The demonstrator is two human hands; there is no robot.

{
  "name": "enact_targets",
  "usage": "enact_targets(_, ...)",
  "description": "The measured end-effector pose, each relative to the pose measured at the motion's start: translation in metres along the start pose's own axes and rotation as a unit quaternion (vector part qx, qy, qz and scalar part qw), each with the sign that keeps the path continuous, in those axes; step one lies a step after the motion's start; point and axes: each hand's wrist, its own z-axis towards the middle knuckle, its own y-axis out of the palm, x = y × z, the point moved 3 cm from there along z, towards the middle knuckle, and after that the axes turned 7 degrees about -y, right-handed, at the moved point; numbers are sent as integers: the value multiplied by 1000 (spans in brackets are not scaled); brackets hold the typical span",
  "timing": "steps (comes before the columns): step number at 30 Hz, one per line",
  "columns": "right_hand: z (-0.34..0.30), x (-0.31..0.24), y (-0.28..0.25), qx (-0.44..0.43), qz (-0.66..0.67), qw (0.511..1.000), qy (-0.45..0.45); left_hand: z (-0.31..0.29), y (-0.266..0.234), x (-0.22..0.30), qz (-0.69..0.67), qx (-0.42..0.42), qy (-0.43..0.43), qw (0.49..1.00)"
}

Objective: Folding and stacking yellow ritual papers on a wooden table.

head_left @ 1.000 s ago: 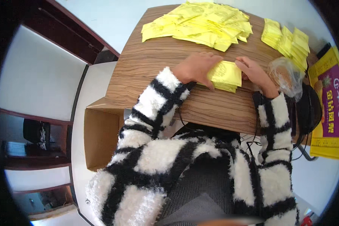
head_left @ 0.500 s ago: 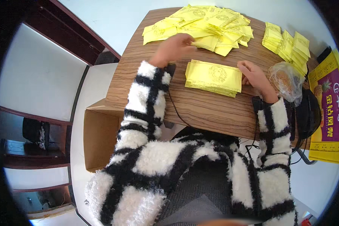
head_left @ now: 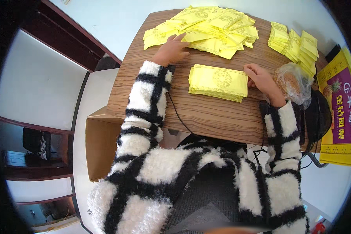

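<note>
A neat stack of flat yellow printed paper packets lies on the wood-grain table in front of me. My right hand is at the stack's right end, fingers curled and thumb against the index finger at its upper right corner. At the near left edge of a large loose pile of the same yellow packets, my left hand reaches out with its fingers apart. Its fingertips touch or hover just over the packets; which of these, I cannot tell. Nothing is visibly gripped in it.
Several smaller stacks of yellow packets stand at the far right. Nearer are a clear plastic bag with brown contents, a black bag and a yellow-purple printed bag. A cardboard box sits left of the table.
My left hand has moved a little left and down onto the edge of the loose pile, its fingers spreading. The right hand stays at the stack's corner.
</note>
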Motion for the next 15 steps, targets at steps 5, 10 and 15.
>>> enact_targets(5, 0, -1, 2, 2, 7, 1000, -1, 2, 4, -4, -43, 36, 52, 997)
enact_targets(10, -3, -2, -2, 10, 4, 1000, 4, -4, -31, 15, -131, 134, 19, 982)
enact_targets(15, -1, -3, -2, 7, -5, 1000, 2, -15, -58, 20, -175, 287, -68, 939)
